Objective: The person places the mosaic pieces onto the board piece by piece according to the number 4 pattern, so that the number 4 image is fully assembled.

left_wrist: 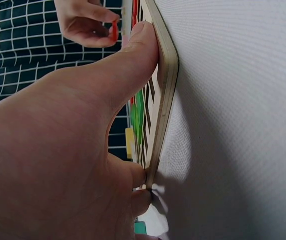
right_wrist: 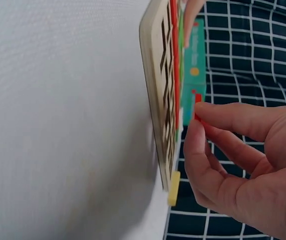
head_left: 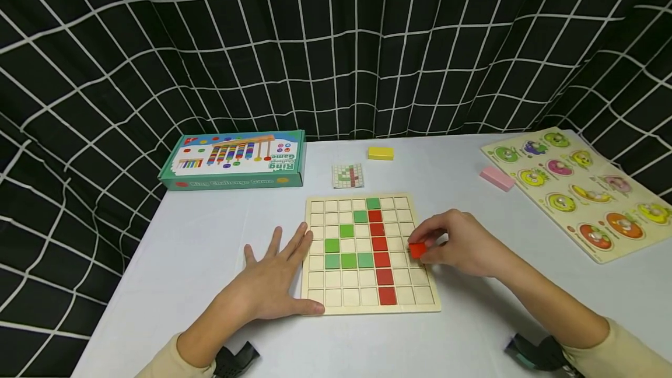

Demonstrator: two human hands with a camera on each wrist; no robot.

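Note:
A wooden grid board (head_left: 373, 310) lies flat on the table, with a column of red square tiles (head_left: 381, 259) and several green tiles (head_left: 348, 260) set in its cells. My left hand (head_left: 275, 282) spreads its fingers at the board's left side; the thumb rests on the lower left corner, as the left wrist view also shows. Between thumb and fingertips my right hand (head_left: 462, 244) pinches a red square tile (head_left: 417, 250). That tile (right_wrist: 198, 104) is held above the board's right-hand columns, apart from the surface in the right wrist view.
Behind the board lie a small pattern card (head_left: 347, 176) and a yellow block (head_left: 380, 153). A green-edged game box (head_left: 236, 159) sits at back left. To the right are a pink block (head_left: 497, 178) and a fruit puzzle board (head_left: 583, 191). Black gridded cloth (head_left: 336, 45) hangs behind the table.

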